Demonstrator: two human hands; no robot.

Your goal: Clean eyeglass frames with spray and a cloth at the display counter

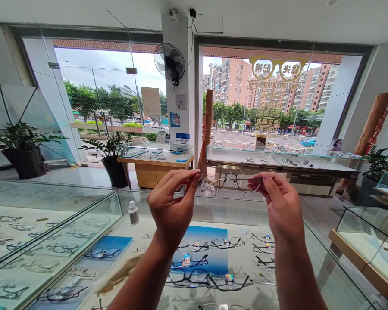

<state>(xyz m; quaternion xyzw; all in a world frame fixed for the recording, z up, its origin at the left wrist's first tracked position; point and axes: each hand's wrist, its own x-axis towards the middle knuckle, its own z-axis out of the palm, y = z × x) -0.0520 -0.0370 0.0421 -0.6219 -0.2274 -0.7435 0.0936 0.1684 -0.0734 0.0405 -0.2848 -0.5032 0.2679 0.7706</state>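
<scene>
A pair of thin-rimmed round eyeglasses is held up in the air above the glass counter, roughly level. My left hand pinches its left end between thumb and fingers. At the other end, my right hand is closed on the frame's right side, thumb toward me. Both lenses are see-through, and one pale temple arm crosses behind the left lens. Below my hands, several eyeglasses lie in the display case, some on a blue sheet.
A small white bottle stands on the counter to the left. More glass showcases stand at right and along the windows. Potted plants and a wooden post are farther back. A wall fan hangs on the pillar.
</scene>
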